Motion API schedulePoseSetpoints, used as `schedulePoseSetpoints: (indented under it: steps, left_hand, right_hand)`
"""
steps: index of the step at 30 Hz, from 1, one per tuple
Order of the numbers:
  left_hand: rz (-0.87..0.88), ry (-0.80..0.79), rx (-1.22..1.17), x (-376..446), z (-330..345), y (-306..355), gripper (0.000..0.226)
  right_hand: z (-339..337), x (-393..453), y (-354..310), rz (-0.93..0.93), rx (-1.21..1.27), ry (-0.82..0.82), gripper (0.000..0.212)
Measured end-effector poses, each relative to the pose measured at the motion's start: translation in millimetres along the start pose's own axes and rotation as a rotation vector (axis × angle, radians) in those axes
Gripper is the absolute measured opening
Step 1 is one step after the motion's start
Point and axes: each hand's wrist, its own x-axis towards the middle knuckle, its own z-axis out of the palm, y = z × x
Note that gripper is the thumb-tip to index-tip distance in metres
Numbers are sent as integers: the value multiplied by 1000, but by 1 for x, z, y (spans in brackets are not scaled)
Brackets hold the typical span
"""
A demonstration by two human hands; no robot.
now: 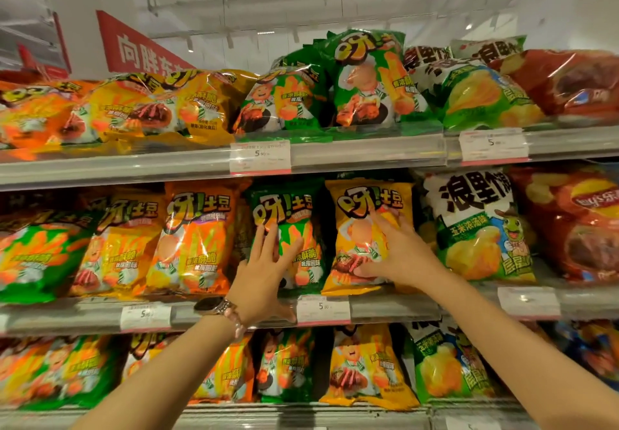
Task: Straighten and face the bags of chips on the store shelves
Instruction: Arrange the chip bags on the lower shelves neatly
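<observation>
Three store shelves hold bags of chips. On the middle shelf a green bag (294, 208) stands upright beside a yellow bag (358, 201). My left hand (264, 272) lies flat against the green bag's lower front, fingers spread. My right hand (398, 248) presses on the yellow bag's front right side, fingers apart, thumb near its bottom. Neither hand closes around a bag. An orange bag (197, 238) stands left of the green one. On the top shelf, green bags (365, 77) lean and overlap, while yellow bags (167, 107) lie tilted.
A white-and-green bag (475, 225) and red bags (576, 225) stand to the right on the middle shelf. Price tags (323, 309) hang on the shelf rails (395, 305). The bottom shelf holds more bags (365, 366). A red sign (140, 47) hangs upper left.
</observation>
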Motion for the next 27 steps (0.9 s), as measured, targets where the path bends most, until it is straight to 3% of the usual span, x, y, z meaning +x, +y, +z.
schedulePoseSetpoints:
  steps: [10,16,19,21,24,25,27]
  left_hand:
    - [20,27,23,4,10,-5,134]
    - [105,33,-108,1,3,-17,125]
    - [169,125,-282,-11,-11,-36,105]
    - [177,303,-257,-24,-21,-56,77]
    - [10,653,-245,-38,-24,-90,61]
    - [-92,704,-253,-41,-23,-101,68]
    - [-292,628,-301,-43,-21,-118,96]
  right_hand:
    - [17,-22,5,-142,257,432,87]
    - [18,-48,-26,-208,269,440,87]
    - [20,-56,-45,-203,261,416,89]
    - [23,-59,-59,-190,262,399,93]
    - [29,-61,-80,-182,258,400,98]
    - [32,-61,-87,-186,249,402,97]
    - [37,-62,-100,-194,235,393,95]
